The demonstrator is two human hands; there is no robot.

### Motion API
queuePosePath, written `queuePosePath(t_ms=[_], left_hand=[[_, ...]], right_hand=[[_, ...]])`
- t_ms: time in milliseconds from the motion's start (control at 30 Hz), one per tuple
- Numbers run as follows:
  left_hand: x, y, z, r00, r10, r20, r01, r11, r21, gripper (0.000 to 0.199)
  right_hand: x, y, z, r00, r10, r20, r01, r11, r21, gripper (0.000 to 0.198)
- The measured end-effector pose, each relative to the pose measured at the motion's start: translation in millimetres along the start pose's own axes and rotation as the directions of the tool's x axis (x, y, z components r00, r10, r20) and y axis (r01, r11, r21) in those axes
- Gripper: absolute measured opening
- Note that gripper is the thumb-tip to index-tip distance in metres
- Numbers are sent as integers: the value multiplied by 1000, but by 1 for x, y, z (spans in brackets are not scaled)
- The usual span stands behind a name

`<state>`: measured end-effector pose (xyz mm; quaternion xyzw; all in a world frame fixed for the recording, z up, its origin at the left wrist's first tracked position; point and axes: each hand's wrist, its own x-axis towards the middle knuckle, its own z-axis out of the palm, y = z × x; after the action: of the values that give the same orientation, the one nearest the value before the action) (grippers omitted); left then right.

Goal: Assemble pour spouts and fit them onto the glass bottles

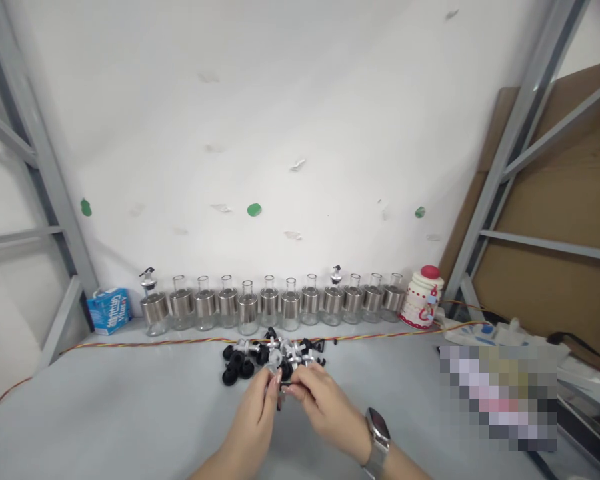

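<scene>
Close together over the near part of the table, my hands meet fingertip to fingertip. My left hand is closed on a bottle pourer whose pale, silvery part shows above the fingers. My right hand, with a watch at the wrist, pinches a small black piece against it; fingers hide most of both. Just beyond lies a pile of silver pourer parts and black stoppers. Behind that stands a row of glass bottles with steel bands; two carry pourers with black flaps.
A twisted red and yellow wire crosses the table before the bottles. A blue carton stands at the left end, a white jar with a red lid at the right. Farther right are white items and a blurred-out patch. Metal frame posts flank the table.
</scene>
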<state>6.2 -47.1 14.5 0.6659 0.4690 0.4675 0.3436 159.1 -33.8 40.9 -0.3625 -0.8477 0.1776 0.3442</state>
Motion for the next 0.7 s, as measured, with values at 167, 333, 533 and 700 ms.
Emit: queuePosePath(t_ms=[167,333,533,700], left_hand=[[1,3,-1,1000,-5,13,6,998,-67,26],[-1,14,-4,999,13,33,-9,995,-102,26],[-2,20,-5,998,25,56,-19,995,-99,28],[-2,11,-4,1000,-10,9,12,990,-142,29]], right_hand=[[1,1,-3,987,-145,-64,138,986,-98,19],[1,1,0,960,-250,-123,227,958,-176,22],[0,1,5,939,-287,-188,248,946,-208,24],[-2,4,7,957,-163,-241,141,984,-107,18]])
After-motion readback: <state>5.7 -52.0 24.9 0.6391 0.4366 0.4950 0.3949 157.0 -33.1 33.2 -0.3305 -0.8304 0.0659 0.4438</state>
